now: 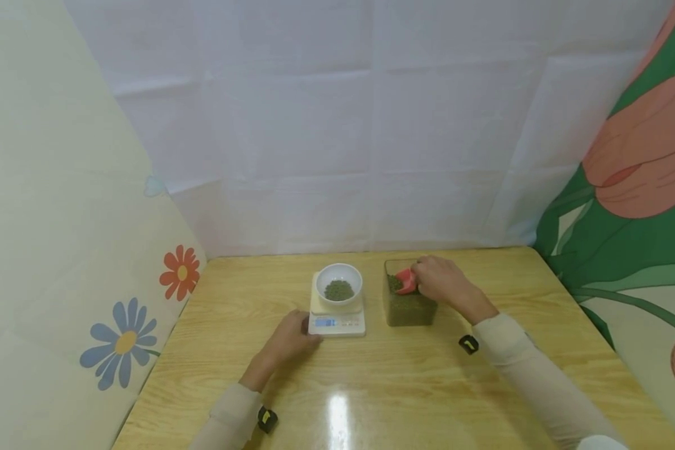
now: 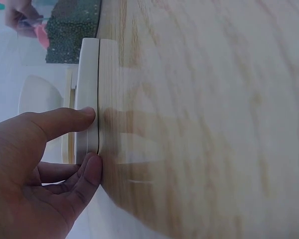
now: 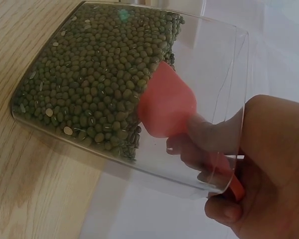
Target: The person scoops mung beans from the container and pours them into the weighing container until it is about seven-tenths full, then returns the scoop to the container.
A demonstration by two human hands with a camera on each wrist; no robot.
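Observation:
My right hand [image 1: 441,278] grips the handle of a red scoop [image 3: 167,102] and reaches into a clear square container [image 3: 209,55]. Green mung beans [image 3: 89,74] fill its lower part, and the scoop's tip meets their surface. To the left stands a white kitchen scale [image 1: 350,325] with a lit display. A white bowl [image 1: 321,284] rests on its platform, with a small heap of mung beans [image 1: 339,290] inside. At the scale's near left corner my left hand [image 1: 292,334] holds the edge between thumb [image 2: 72,121] and curled fingers.
The wooden table [image 1: 416,394] ends at a white cloth backdrop [image 1: 337,156]. Flower-patterned cloths [image 1: 641,156] hang at both sides. Below each wrist shows a small black-and-yellow device [image 1: 267,419].

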